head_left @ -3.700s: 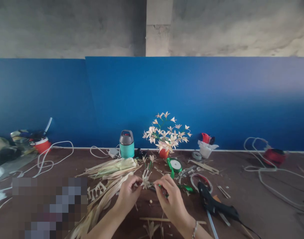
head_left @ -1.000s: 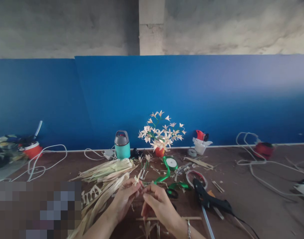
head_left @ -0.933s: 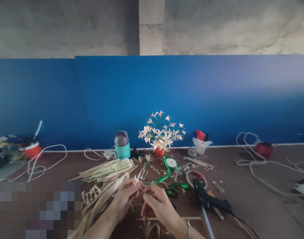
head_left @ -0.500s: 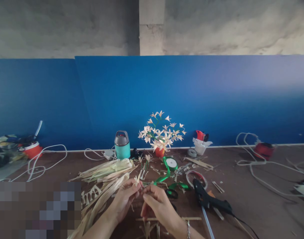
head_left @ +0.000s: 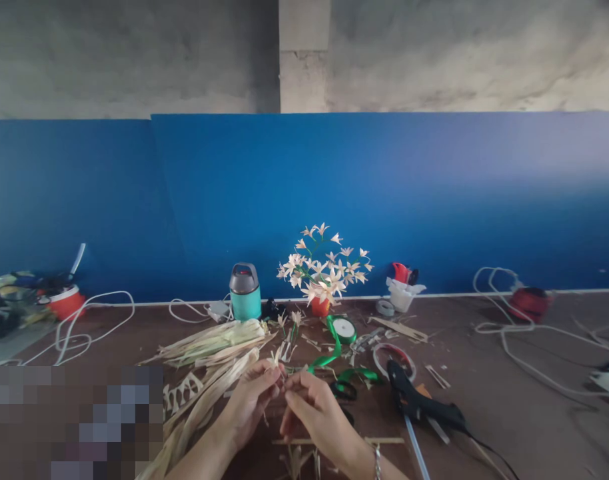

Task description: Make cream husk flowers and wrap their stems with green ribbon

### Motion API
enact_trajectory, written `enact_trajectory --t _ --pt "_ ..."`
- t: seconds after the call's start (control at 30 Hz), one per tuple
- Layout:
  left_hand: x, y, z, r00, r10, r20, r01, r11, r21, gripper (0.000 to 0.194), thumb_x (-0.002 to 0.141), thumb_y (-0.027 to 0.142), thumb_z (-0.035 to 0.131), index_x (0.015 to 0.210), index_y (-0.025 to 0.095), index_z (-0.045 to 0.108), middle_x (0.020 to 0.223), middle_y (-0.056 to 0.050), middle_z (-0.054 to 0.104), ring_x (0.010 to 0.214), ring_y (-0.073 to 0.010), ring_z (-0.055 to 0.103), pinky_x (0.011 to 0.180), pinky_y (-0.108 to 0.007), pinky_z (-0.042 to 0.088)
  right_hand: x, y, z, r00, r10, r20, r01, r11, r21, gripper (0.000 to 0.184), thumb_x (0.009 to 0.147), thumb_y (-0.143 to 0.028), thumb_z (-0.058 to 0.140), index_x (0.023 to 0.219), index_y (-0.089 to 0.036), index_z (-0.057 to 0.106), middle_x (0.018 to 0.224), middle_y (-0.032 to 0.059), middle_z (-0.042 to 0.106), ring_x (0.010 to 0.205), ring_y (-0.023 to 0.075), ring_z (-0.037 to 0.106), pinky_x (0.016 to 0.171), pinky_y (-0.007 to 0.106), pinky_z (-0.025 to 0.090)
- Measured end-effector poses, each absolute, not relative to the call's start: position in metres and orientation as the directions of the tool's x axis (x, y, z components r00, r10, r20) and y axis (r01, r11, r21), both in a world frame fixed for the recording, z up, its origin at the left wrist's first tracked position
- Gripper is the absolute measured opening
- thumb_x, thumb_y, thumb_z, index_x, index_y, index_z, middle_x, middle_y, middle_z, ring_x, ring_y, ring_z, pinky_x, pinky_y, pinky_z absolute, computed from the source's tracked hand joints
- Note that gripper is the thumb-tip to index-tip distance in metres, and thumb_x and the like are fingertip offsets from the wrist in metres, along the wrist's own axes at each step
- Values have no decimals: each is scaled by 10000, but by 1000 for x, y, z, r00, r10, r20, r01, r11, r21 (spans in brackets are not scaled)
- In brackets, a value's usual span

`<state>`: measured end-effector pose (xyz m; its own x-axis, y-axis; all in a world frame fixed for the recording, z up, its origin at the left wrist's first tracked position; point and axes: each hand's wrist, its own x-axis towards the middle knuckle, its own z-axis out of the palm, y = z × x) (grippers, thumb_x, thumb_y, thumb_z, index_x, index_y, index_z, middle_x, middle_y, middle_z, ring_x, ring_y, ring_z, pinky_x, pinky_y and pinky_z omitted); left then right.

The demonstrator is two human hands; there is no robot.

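Note:
My left hand [head_left: 252,397] is closed in a pinch on a small pale flower [head_left: 276,359], whose petals stick up above the fingertips. Close beside it, almost touching, my right hand [head_left: 318,408] has its thumb and fingers pressed together at the flower's base. Whatever those fingers grip is too small to make out. Dried corn husks [head_left: 224,339] lie to the left of my hands. Beyond them, loose flower pieces [head_left: 295,320] and a strip of green ribbon [head_left: 329,360] lie on the brown table. A thin stick [head_left: 384,440] rests under my right wrist.
A black glue gun [head_left: 427,403] lies to the right, beside a roll of tape [head_left: 409,360]. Behind stand a flower arrangement [head_left: 329,273] in an orange pot [head_left: 320,307], a teal lantern-like device [head_left: 246,303] and a white container [head_left: 401,295]. White cables [head_left: 514,330] cross the right side.
The flower in my left hand has turned slightly, so less of its petals shows. Both hands stay nearly in the same place.

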<state>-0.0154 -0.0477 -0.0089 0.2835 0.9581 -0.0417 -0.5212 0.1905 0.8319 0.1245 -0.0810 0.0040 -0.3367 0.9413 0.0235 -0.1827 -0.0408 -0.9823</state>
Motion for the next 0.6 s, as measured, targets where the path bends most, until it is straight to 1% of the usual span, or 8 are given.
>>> enact_trajectory --t 0.23,0.37,0.5,0.6 --pt "-14 -49 -10 268 962 -62 -526 199 827 140 664 224 707 581 145 627 646 4 581 600 -83 484 587 -196 368 123 -81 4 -284 959 18 -96 -9 -995 303 750 -458 551 793 -165 485 479 -37 566 413 100 529 448 222 464" --pt "-12 -51 -10 254 965 -61 -506 187 842 144 670 249 703 596 143 640 613 14 563 567 -73 457 561 -186 353 120 -81 3 -257 966 -2 -126 -35 -991 317 736 -470 557 786 -170 466 499 -38 570 416 102 545 439 215 462" --pt "-9 -51 -8 213 975 -59 -486 158 860 180 640 271 722 562 139 627 619 2 579 597 -94 479 582 -201 363 120 -82 6 -273 961 -34 -143 -75 -987 339 724 -494 547 771 -173 448 485 -28 594 385 102 547 403 196 423" --pt "-8 -52 -6 198 979 -51 -469 140 872 180 634 279 724 561 144 630 631 -3 597 607 -99 485 595 -204 364 120 -82 7 -289 956 -47 -177 -101 -979 366 706 -511 555 778 -168 450 461 -16 607 369 104 542 401 201 417"
